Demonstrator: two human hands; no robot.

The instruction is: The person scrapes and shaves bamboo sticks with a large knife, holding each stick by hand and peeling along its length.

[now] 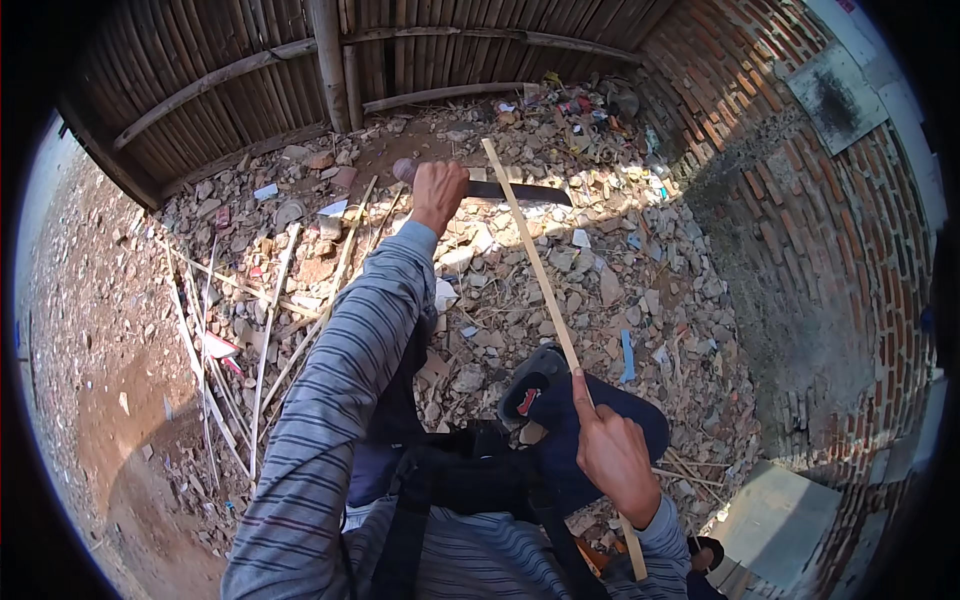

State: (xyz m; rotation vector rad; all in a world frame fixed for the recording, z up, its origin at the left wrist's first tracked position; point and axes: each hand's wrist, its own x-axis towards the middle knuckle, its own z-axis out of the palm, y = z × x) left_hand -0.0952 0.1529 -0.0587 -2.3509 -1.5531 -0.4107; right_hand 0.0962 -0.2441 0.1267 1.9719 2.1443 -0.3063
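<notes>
My left hand [440,190] is stretched far forward, its fingers wrapped round the handle of a machete [545,194]. The dark blade points right, and its rounded handle end shows left of my fist. Across the blade, in this view, runs a long pale bamboo strip [540,270]; whether the two touch, I cannot tell. My right hand [615,450] grips that strip low down, beside my bent knee, with the index finger laid along it. The strip's lower end sticks out below my right wrist.
Several thin bamboo strips [272,350] lie on the rubble [480,375] at left. A bamboo fence [220,80] closes the far side, and a brick wall [800,230] stands at right. A flat grey slab [785,520] is at lower right. My shoe [530,385] rests on the stones.
</notes>
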